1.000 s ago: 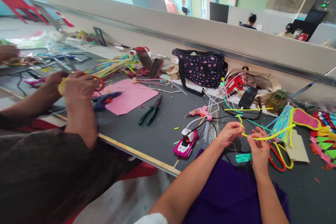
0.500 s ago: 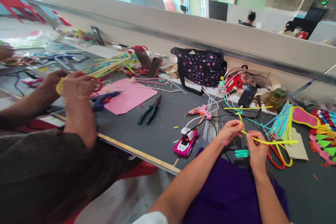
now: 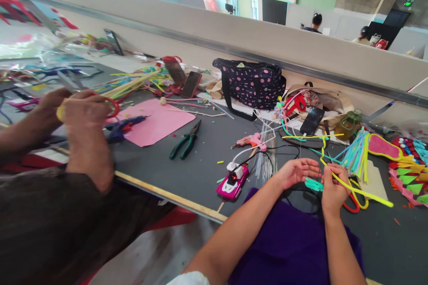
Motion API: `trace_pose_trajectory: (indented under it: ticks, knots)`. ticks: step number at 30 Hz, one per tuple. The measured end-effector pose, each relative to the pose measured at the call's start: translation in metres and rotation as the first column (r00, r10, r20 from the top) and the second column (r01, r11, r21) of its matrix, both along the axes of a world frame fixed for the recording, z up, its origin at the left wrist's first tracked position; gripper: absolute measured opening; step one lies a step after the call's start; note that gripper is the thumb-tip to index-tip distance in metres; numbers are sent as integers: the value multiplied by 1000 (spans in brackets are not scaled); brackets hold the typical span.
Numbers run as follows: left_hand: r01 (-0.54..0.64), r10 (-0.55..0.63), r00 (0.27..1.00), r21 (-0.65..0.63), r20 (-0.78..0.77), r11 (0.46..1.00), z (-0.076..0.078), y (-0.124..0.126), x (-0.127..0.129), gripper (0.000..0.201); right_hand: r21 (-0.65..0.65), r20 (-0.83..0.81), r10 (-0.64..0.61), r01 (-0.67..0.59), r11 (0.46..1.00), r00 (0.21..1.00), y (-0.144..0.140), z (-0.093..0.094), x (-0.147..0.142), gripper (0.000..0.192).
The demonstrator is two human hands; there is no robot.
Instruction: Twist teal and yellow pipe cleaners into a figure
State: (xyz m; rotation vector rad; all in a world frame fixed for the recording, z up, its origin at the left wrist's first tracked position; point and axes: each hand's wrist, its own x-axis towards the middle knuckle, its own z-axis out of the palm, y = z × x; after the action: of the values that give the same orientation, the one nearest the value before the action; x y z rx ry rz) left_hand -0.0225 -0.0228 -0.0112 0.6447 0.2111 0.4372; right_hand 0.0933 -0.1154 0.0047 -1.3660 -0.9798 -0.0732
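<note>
My right hand [image 3: 335,190] pinches a yellow pipe cleaner [image 3: 366,190] between thumb and fingers. Its lower end slants out to the right, while a wavy upper end rises above the fingertips toward another straight yellow strip [image 3: 312,136]. Just to the left, my left hand [image 3: 298,173] has its fingers stretched out and apart, with the palm turned toward the right hand. A small teal bundle [image 3: 313,184] shows between and below the hands; what supports it is unclear. Behind my right hand, red-and-yellow-handled scissors [image 3: 351,207] are partly covered.
Dark green pliers [image 3: 186,142], a pink glue gun [image 3: 250,141] and a magenta power strip [image 3: 233,183] with cords lie left of my hands. A co-worker's hands [image 3: 85,118] hold scissors at far left. Behind stand a patterned bag [image 3: 252,82] and a green bottle [image 3: 348,124].
My left hand has let go of the yellow pipe cleaner and opened. My right hand keeps its pinch, and the pipe cleaner now tilts more steeply down to the right. The view has shifted slightly.
</note>
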Motion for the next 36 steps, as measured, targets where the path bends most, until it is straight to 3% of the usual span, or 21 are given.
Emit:
trace_pose_trajectory:
  ticks: [3,7,11,15,20,36]
  knots:
    - [85,-81,992,40,-93,996,2,-13,5,33,40,87,-93,89,995,992,2,6,1,17]
    - [54,-37,982,86,-187,995,1,-28,14,36,76,151,-132,122,990,980,2,8,4,14]
    - [-73,91,978,105,-188,992,0,-31,19,44,79,79,-128,121,989,989,2,7,4,14]
    - [-120,136,971,90,-195,989,2,-29,19,43,86,18,-99,97,992,995,0,10,1,13]
    - [-137,150,971,80,-185,987,3,-29,18,40,101,162,-185,170,980,969,-2,14,2,9]
    - [-136,142,980,47,-137,990,5,-25,15,37,54,385,-177,170,984,906,0,8,8,3]
